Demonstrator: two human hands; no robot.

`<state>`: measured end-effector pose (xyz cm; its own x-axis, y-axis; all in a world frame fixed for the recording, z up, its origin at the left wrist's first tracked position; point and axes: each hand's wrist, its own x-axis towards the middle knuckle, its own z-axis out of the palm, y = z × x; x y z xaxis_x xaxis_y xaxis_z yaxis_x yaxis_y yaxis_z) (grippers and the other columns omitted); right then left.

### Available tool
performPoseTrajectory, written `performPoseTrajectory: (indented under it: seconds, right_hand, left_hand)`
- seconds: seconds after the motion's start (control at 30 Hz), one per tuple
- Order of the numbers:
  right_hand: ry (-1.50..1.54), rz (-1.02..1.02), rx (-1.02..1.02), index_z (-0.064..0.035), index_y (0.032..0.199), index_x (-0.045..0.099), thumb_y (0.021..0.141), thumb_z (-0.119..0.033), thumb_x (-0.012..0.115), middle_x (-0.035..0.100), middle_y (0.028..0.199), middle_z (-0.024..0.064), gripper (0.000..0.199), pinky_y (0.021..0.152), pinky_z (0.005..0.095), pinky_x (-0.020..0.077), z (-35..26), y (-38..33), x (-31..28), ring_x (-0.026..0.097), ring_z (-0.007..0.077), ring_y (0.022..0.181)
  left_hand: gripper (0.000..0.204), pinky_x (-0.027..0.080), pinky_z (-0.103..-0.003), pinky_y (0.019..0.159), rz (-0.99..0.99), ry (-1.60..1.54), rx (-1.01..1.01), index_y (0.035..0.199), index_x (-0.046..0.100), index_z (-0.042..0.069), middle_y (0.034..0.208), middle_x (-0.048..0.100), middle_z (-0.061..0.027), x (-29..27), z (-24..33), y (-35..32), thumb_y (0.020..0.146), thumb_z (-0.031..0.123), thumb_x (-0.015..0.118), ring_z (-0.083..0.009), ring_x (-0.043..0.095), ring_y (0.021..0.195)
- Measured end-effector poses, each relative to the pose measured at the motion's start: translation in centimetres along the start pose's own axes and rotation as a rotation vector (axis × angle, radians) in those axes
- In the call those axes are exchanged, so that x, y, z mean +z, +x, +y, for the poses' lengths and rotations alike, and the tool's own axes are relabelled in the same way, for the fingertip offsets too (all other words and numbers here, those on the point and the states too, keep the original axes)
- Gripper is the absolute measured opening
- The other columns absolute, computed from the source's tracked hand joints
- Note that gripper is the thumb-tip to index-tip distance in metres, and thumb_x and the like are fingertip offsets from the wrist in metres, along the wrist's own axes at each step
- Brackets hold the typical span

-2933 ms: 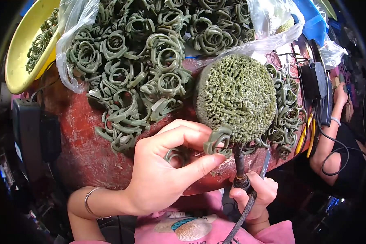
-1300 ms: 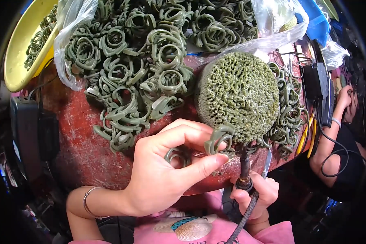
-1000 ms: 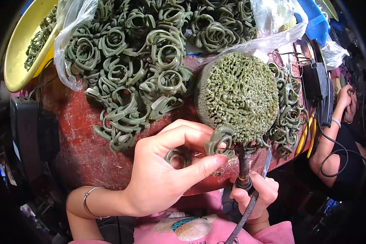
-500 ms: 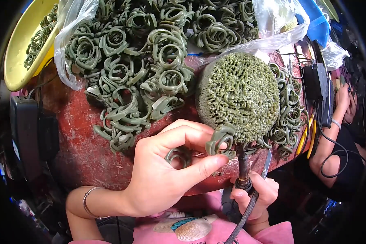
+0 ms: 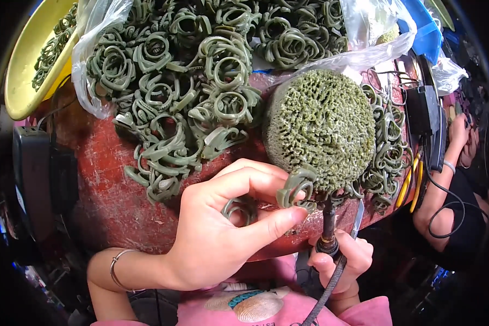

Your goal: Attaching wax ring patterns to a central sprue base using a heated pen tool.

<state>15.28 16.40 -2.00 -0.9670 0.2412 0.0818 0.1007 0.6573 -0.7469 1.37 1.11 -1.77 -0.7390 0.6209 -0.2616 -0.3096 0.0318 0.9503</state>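
Note:
My left hand [image 5: 217, 228] pinches a small green waxy ring piece [image 5: 297, 187] between thumb and fingers, near the lower edge of a round green block with a rough, pitted top [image 5: 326, 127]. Another green ring [image 5: 239, 209] shows behind the left fingers, resting on the table or against them; I cannot tell which. My right hand [image 5: 346, 258] is closed around a dark pen-like tool with a cord [image 5: 328, 228], apparently a soldering iron, whose tip points up beside the piece. A thin metal blade [image 5: 358, 214] also sticks up from the right hand.
Heaped green rings [image 5: 185, 87] cover the far left of the worn red table [image 5: 125, 212]; more [image 5: 388, 136] lie right of the block. Around them are clear plastic bags [image 5: 95, 60], a yellow bowl [image 5: 22, 81], a black box [image 5: 421, 111] and yellow-handled pliers [image 5: 410, 182]. Another person's arm [image 5: 445, 179] is at right.
The tool in my right hand has shifted slightly to the right, along with its blade. My left hand and the ring piece have barely moved.

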Motion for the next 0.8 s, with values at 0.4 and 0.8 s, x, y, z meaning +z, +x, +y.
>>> performPoseTrajectory:
  seconds: [0.4, 0.8]
  right_hand:
    - [-0.033, -0.001, -0.013, 0.0013, 0.074, 0.060, 0.063, -0.025, 0.077, 0.055, 0.055, 0.0061, 0.033, 0.040, 0.0246, 0.0392, -0.23, 0.24, -0.06, 0.053, 0.0160, 0.042]
    - [-0.007, -0.016, 0.018, 0.0019, 0.073, 0.060, 0.063, -0.024, 0.077, 0.055, 0.055, 0.0059, 0.032, 0.040, 0.0246, 0.0399, -0.05, -0.04, -0.02, 0.053, 0.0159, 0.042]
  left_hand:
    - [0.017, 0.043, -0.025, 0.075, 0.000, 0.000, -0.004, 0.087, 0.061, 0.000, 0.097, 0.057, -0.0108, -0.04, -0.01, -0.07, 0.071, -0.005, 0.065, -0.0130, 0.055, 0.085]
    - [0.017, 0.043, -0.026, 0.076, 0.000, 0.007, 0.006, 0.086, 0.060, 0.000, 0.096, 0.057, -0.0109, -0.08, -0.07, -0.07, 0.071, -0.005, 0.065, -0.0142, 0.055, 0.087]
